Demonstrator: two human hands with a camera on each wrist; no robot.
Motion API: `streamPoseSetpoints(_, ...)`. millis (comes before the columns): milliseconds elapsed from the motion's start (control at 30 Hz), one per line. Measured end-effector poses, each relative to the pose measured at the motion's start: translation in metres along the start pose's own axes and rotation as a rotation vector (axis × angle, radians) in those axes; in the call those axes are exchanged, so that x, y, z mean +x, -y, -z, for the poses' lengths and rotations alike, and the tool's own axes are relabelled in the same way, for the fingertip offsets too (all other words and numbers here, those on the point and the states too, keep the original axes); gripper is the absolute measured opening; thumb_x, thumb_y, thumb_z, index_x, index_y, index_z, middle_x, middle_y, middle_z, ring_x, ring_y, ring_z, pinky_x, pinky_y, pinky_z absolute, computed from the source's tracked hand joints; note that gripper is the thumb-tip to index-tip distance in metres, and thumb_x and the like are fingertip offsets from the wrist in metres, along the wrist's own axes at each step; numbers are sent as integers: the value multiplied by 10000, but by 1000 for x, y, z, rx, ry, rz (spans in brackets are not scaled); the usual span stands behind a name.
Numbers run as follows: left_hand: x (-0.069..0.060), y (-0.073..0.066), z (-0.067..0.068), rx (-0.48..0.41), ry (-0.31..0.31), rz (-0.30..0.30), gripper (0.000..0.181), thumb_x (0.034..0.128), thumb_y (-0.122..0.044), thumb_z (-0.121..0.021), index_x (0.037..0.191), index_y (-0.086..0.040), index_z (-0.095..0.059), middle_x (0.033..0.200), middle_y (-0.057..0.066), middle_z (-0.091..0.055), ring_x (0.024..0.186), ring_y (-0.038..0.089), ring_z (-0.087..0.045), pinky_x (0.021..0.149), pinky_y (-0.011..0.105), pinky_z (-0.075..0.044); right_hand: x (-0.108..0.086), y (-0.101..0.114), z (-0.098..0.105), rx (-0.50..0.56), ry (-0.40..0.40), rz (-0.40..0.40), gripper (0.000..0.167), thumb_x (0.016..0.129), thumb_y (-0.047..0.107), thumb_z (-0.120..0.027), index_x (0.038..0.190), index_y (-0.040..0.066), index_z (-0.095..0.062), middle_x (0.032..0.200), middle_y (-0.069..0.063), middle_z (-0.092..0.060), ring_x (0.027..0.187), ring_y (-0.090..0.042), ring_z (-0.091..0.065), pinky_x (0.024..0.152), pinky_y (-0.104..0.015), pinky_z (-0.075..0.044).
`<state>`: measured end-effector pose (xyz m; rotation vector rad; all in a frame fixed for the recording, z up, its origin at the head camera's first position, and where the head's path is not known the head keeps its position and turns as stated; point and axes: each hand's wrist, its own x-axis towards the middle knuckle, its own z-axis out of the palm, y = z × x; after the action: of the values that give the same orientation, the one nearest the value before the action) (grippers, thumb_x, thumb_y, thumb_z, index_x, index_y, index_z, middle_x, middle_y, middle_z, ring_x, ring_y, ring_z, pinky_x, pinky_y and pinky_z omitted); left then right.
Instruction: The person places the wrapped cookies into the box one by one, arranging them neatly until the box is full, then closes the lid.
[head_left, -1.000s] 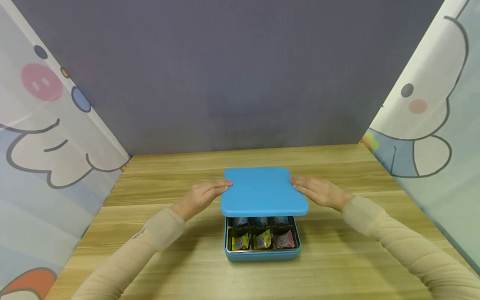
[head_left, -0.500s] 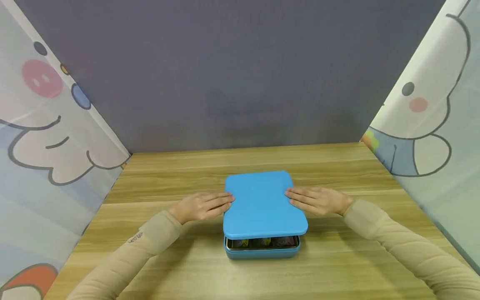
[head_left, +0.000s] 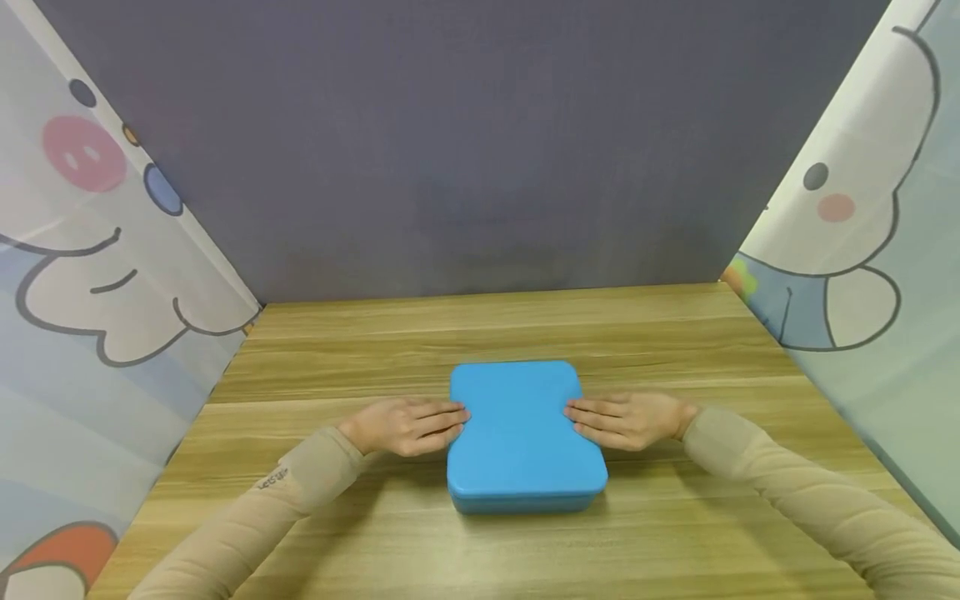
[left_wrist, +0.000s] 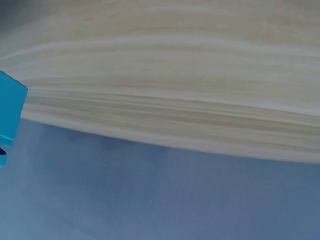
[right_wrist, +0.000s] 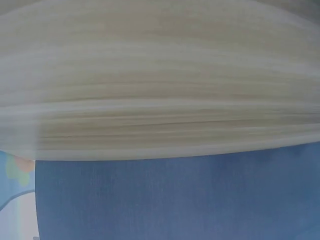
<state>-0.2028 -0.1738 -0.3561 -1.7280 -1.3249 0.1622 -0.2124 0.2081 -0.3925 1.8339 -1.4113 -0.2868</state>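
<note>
A rectangular blue tin (head_left: 525, 505) sits on the table in the middle of the head view, its blue lid (head_left: 525, 433) lying over it. The lid hides what is inside. My left hand (head_left: 405, 425) holds the lid's left edge, fingertips over the top. On the opposite edge, my right hand (head_left: 630, 419) holds the lid in the same way. Both thumbs are hidden. Part of the blue tin (left_wrist: 10, 107) shows at the left border of the left wrist view, with a small dark gap beside it. Neither wrist view shows fingers.
The wood-grain table (head_left: 360, 350) extends around the tin. A dark grey panel (head_left: 480, 150) stands at the back, and printed cartoon curtains (head_left: 67, 350) flank both sides. In the right wrist view, only table (right_wrist: 160, 75), panel and a curtain corner appear.
Both hands have brought the lid down and toward me onto the tin. Compartments with wrapped sweets, visible a second ago, are now covered, and the front gap is gone.
</note>
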Motion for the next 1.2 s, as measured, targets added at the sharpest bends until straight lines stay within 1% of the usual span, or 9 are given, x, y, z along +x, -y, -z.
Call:
streamPoseSetpoints(133, 0, -2, -1, 8, 3, -1, 263, 959, 6, -406, 936, -88, -650, 965, 55, -680, 881, 140, -666, 797, 218, -532, -2, 3, -2, -7, 6, -5, 378, 1003, 82, -284, 1314, -89, -415, 1280, -245, -505, 1164, -300, -529, 993, -367, -433)
streamPoseSetpoints(233, -2, -4, -4, 19, -3, 0, 261, 960, -1, -409, 924, -97, -649, 957, 47, -682, 874, 134, -666, 803, 215, -529, -2, 4, -3, -8, 24, -12, 375, 1005, 88, -286, 1316, -75, -418, 1267, -222, -522, 1144, -285, -544, 923, -332, -483)
streamPoseSetpoints(367, -4, -7, -7, 18, -6, 7, 259, 955, -2, -414, 912, -101, -649, 953, 43, -684, 871, 130, -667, 792, 208, -531, -1, 3, -3, 4, 44, -10, 349, 1005, 83, -291, 1296, -39, -442, 1211, -178, -564, 1096, -267, -572, 890, -319, -500)
streamPoseSetpoints(467, -5, -8, -8, 9, -2, 15, 264, 954, 5, -412, 914, -99, -651, 961, 46, -682, 876, 134, -666, 792, 213, -532, 1, 1, -3, 16, 41, -8, 324, 1003, 77, -302, 1267, -15, -466, 1167, -160, -586, 1066, -260, -587, 866, -311, -511)
streamPoseSetpoints(533, -12, -12, -14, 2, 18, 19, 251, 954, 4, -410, 947, -89, -644, 1000, 59, -674, 914, 149, -659, 813, 228, -529, 3, 1, -2, 22, 41, -10, 320, 1000, 74, -308, 1266, -11, -464, 1158, -159, -587, 1059, -257, -590, 844, -303, -520)
streamPoseSetpoints(700, -28, -20, -28, -13, 59, 28, 243, 955, 12, -397, 1025, -66, -617, 1083, 90, -647, 997, 188, -635, 873, 274, -512, 5, -2, 0, 50, 54, -22, 319, 998, 52, -308, 1280, -12, -442, 1167, -170, -576, 1059, -266, -587, 845, -311, -522)
streamPoseSetpoints(867, -30, -20, -28, -29, 59, 38, 274, 963, 18, -371, 1017, -73, -623, 1077, 87, -648, 994, 191, -635, 868, 279, -515, 5, -1, -2, 70, 65, -34, 298, 997, 29, -298, 1248, 5, -455, 1167, -171, -576, 1050, -270, -591, 867, -324, -515)
streamPoseSetpoints(1000, -30, -22, -28, -47, 66, 51, 280, 961, 28, -369, 1033, -62, -624, 1094, 93, -643, 1012, 198, -629, 891, 288, -504, 3, 1, -4, 80, 48, -45, 290, 997, 19, -291, 1207, 11, -490, 1147, -181, -583, 1035, -275, -596, 860, -324, -518)
streamPoseSetpoints(1200, -30, -25, -25, -72, 99, 87, 276, 960, 32, -371, 1069, -48, -612, 1129, 103, -632, 1050, 199, -613, 909, 283, -493, 3, 5, -3, 84, 40, -72, 318, 995, 22, -305, 1264, -12, -472, 1172, -197, -568, 1068, -280, -580, 874, -329, -509)
